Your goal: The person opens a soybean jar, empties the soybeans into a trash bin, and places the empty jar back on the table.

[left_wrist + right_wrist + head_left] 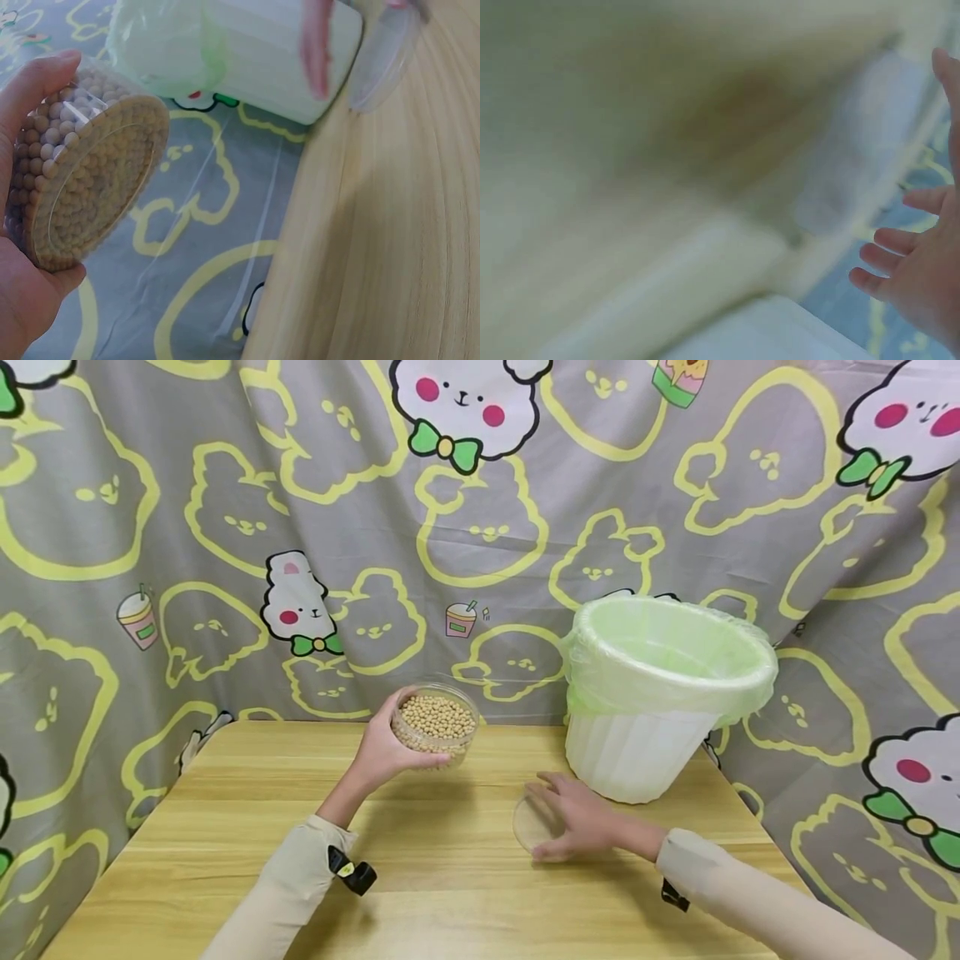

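My left hand (384, 750) grips a clear round tub of pale beans (436, 723), held above the far middle of the wooden table (225, 827). In the left wrist view the tub of beans (82, 180) lies tilted in my palm (22, 292), its flat end toward the camera. My right hand (581, 820) rests flat with straight fingers over a clear round lid (531, 823) lying on the table. That lid (384, 56) shows at the top right of the left wrist view. The right wrist view is blurred; only my spread fingers (900, 255) show.
A white bin lined with a pale green bag (660, 693) stands at the table's far right, just behind my right hand. A grey curtain with yellow cartoon outlines (225, 527) hangs behind and around the table.
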A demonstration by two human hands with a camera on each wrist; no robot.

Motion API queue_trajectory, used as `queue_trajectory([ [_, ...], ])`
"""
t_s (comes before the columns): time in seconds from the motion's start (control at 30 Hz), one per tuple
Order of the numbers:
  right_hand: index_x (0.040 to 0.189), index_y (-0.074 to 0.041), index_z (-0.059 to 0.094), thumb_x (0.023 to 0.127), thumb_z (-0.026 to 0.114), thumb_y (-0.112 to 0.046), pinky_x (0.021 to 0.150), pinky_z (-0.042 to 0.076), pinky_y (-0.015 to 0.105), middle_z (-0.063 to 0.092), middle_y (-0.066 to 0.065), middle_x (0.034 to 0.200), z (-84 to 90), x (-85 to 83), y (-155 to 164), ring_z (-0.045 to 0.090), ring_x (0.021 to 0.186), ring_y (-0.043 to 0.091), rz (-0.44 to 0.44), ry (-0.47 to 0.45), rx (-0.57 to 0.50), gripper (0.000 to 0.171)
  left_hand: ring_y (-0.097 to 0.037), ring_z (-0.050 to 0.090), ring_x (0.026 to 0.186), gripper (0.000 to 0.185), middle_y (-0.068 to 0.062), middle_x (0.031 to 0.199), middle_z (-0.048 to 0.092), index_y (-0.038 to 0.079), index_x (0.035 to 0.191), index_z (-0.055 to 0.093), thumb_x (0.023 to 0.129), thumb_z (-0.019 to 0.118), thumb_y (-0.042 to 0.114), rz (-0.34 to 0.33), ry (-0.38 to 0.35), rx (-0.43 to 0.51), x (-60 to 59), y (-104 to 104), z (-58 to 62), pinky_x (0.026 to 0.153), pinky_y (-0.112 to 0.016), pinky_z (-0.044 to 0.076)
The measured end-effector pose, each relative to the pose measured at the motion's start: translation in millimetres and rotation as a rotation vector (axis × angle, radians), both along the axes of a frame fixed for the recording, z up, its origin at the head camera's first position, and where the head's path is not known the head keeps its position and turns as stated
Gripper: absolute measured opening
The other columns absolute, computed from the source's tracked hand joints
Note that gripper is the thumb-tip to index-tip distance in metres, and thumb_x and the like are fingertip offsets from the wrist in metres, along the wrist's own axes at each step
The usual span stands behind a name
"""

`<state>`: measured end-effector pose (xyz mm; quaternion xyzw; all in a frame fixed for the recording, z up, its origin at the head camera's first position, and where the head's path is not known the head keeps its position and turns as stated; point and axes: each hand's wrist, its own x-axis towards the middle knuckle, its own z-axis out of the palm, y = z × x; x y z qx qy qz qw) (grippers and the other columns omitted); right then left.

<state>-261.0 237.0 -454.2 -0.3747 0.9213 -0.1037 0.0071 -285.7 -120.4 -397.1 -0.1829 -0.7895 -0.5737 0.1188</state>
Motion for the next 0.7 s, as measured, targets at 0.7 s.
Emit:
queue_trajectory([
  [0.7,0.125,0.001,0.067,0.08,0.083,-0.012,0.092,0.05,0.061,0.068,0.026,0.117,186.5,0.6,17.6,0.063,0.105,0.046,-0.023,0.919,-0.305,0.049,-0.032,0.053,0.132,0.114,-0.012,0.147,0.049,0.021,0.152,0.041,0.056,0.102,0.026,0.043,0.007,-0.016,-2.0,3.1,4.9,0.11,-0.052,0.046],
])
